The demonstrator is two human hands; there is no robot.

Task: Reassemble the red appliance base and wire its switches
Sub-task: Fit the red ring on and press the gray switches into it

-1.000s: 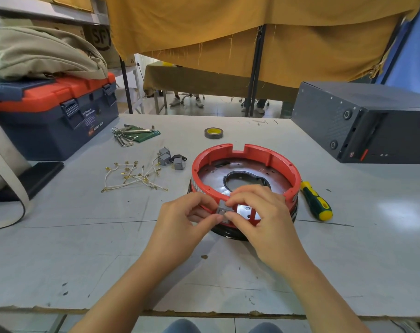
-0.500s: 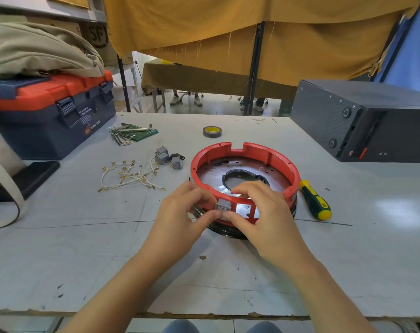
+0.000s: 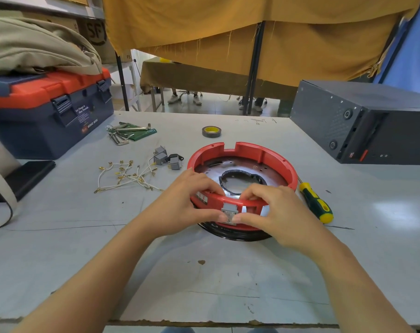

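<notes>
The red base (image 3: 242,186) lies flat on the grey table (image 3: 228,272), open side up, its notched edge facing away from the person and its near wall turned toward them. A small grey switch (image 3: 229,212) sits upright in that near wall, face outward. The left hand (image 3: 182,207) and right hand (image 3: 278,212) both curl over the rim, fingers inside, thumbs pinching the switch from either side. Loose switches (image 3: 167,158) and white wires (image 3: 127,176) lie to the left; a screwdriver (image 3: 316,203) lies just right of the base, pointing away.
</notes>
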